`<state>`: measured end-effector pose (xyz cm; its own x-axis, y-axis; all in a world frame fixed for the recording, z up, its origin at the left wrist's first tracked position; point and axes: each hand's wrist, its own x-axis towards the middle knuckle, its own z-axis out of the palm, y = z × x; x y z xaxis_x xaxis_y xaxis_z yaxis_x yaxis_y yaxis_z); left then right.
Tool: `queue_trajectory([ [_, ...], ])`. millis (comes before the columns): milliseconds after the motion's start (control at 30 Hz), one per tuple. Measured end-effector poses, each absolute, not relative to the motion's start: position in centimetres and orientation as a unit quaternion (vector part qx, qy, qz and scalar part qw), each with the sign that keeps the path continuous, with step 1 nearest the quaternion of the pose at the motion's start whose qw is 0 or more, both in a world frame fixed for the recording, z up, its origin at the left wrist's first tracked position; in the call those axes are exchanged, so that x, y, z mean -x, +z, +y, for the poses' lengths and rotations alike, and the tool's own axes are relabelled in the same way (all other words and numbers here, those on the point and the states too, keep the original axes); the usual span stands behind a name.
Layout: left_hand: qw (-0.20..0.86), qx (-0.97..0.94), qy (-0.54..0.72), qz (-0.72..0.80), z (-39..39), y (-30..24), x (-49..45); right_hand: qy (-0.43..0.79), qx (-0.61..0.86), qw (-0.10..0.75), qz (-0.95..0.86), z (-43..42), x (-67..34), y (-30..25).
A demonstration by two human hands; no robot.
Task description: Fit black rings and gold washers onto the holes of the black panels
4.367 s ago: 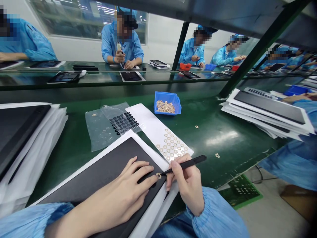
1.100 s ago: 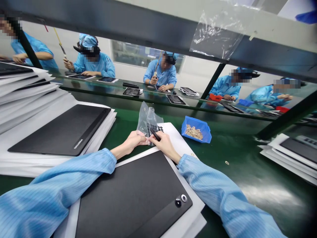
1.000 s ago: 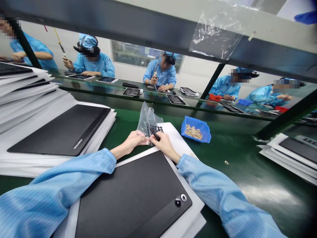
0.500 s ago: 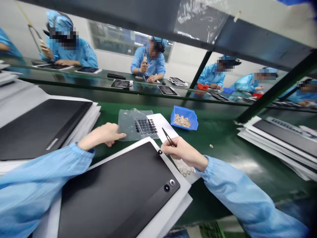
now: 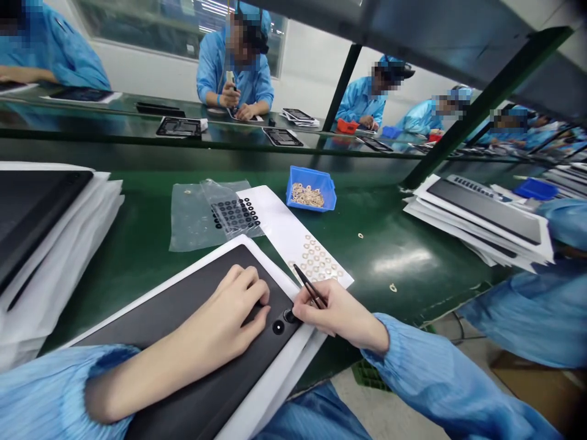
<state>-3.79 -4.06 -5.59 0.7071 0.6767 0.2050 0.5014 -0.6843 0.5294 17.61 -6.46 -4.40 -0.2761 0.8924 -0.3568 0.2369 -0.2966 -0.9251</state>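
- Lying under the left hand [image 5: 215,327]: a black tablet [image 5: 183,287] with a white border, set on a green bench mat [image 5: 137,208]. It is judged stiff, flat and smooth, and is best taken by its white edges.
- Left hand: laid on the tablet with the fingers lightly curled; nothing is clamped.
- Right hand [image 5: 339,311]: fingers and thumb are pinched together on black tweezers [image 5: 309,285], held midway, with the free end pointed ahead over the sheet.
- Between the hands: two round pads [image 5: 277,327] are set on the tablet, one partly hidden by the right fingertips. Contact there cannot be told. They are judged small and light, so tweezer tips are advised over bare fingers.
- Ahead of the right hand: a white sheet [image 5: 275,211] carrying ring washers [image 5: 316,260]. These are judged thin, light and easily scattered.
- Ahead of the left hand: a clear bag [image 5: 192,220] holding black discs [image 5: 233,215]. The film is judged soft and slippery.
- Farther ahead: a blue bin [image 5: 316,174] of loose washers.
- Left of the left hand: a tablet stack [image 5: 36,201].
- Right of the right hand: a second stack [image 5: 481,211].
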Motion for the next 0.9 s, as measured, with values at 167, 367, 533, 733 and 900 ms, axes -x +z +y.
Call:
queue_trajectory([
  [167,0.226,-0.899,0.193,0.323,-3.9,-5.4,3.7,0.595,0.55,0.264,-0.524,-6.4,-17.4,-4.5],
  [367,0.222,-0.902,0.181,0.323,-3.9,-5.4,3.5,0.556,0.557,0.236,-0.57,-6.2,-17.4,-4.4],
  [533,0.212,-0.904,0.179,0.326,-3.8,-5.5,3.6,0.452,0.564,0.203,-0.661,-6.1,-17.1,-3.4],
  [733,0.21,-0.906,0.171,0.326,-3.8,-5.4,3.5,0.34,0.573,0.147,-0.731,-6.2,-16.9,-2.7],
  [900,0.214,-0.905,0.167,0.328,-3.8,-5.3,3.5,0.541,0.546,0.214,-0.603,-5.8,-17.5,-4.1],
])
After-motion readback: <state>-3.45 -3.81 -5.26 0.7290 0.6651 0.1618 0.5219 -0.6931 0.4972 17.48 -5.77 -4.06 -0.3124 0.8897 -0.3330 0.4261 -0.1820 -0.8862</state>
